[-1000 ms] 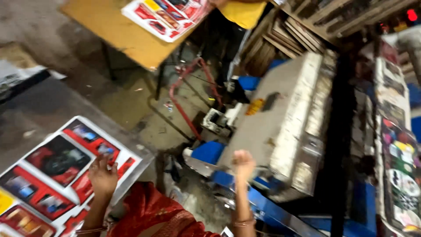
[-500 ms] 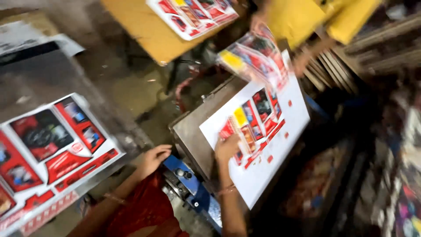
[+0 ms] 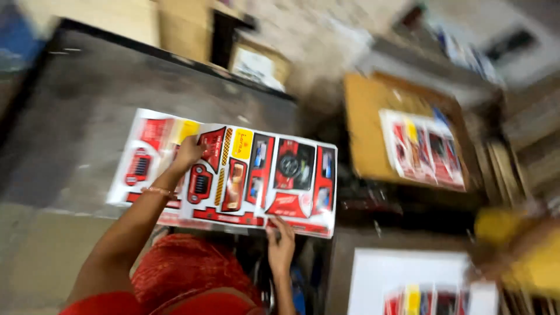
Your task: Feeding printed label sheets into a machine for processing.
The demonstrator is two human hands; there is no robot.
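Shifted since half a second ago: printed sheet (image 3: 256, 178), off the press bed onto the grey table (image 3: 70, 116). Long axis left-right. Left hand (image 3: 188, 155) flat on top; right hand (image 3: 281, 248) pinches its near edge.

It was a print workshop: printed sheets (image 3: 233, 175) lay stacked on a worn metal table (image 3: 87, 99) and wooden board (image 3: 364, 122).

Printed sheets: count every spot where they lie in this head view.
3. One under both hands on the grey table, one on the yellow board, one at the bottom right. Stacked sheets may hide more.
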